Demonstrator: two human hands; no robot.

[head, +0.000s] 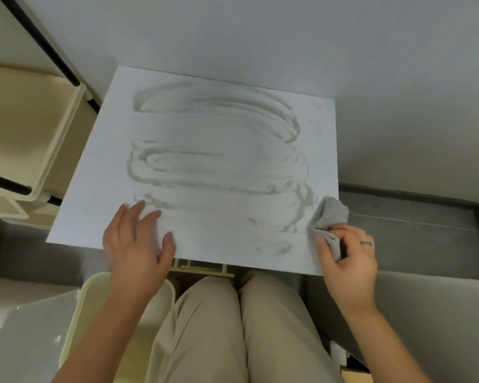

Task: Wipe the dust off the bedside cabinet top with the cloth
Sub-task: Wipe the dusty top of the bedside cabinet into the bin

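Nearby, one cream shelf unit (pixel 33 139) stood left of the cabinet top (pixel 100 172); the left hand (pixel 138 241) lay flat on it, fingers relaxed, while the right hand (pixel 349 261) pinched one grey cloth (pixel 329 217) at its right edge.

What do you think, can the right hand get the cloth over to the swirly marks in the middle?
Probably yes. The right hand holds the cloth at the cabinet top's right edge, and nothing lies between it and the swirly marks.
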